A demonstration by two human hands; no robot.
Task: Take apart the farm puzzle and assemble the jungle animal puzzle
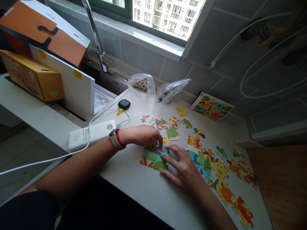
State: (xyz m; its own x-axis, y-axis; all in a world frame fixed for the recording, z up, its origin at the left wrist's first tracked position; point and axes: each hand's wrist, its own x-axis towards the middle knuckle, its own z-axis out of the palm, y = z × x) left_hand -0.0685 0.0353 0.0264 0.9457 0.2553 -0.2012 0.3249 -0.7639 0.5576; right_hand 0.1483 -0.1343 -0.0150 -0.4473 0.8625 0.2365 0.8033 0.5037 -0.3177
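Cardboard jigsaw pieces point(150, 158) | touching left hand point(141, 135), grip unclear | right hand point(183, 172) splayed on them

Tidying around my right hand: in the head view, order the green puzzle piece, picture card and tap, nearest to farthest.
From the right hand:
1. Green puzzle piece, just ahead.
2. Picture card, ahead right.
3. Tap, far left.

Grey square wall tiles point(153, 60) rise behind a white desk point(134, 191), under a window point(165, 16) with a broad sill point(153, 43) that lets in bright daylight and shows a tall apartment block point(170, 16). A chrome faucet point(94, 28) stands over a steel sink point(107, 76). Pale floor tiles point(28, 153) lie left; the dim wooden surface point(280, 185) at right is perhaps flooring.
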